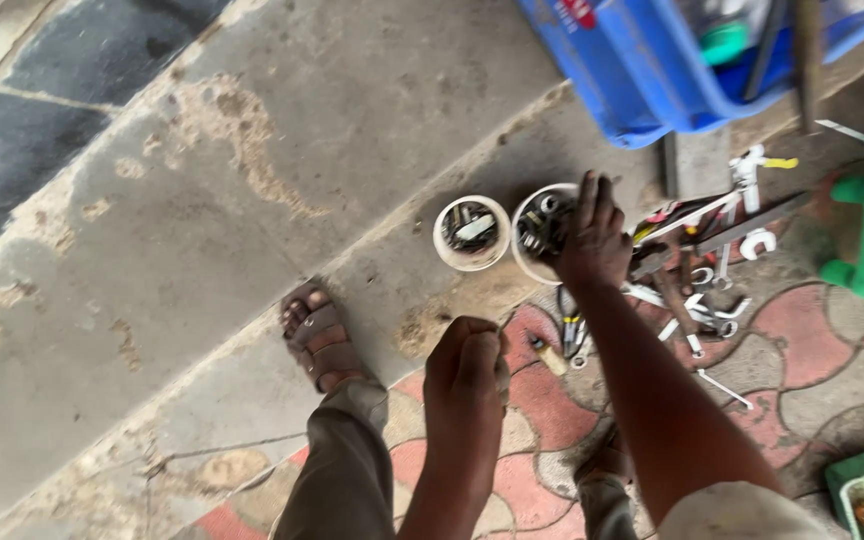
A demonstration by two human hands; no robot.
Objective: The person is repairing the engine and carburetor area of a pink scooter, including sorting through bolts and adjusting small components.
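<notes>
Outdoor concrete floor meeting patterned red paving. Right hand, fingers spread, reaches into white tub; left hand clenched, contents unclear.

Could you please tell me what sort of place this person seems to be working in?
Probably an outdoor roadside repair spot: worn concrete pavement, loose metal spanners on patterned red-and-grey paving, two small white tubs of parts.
</notes>
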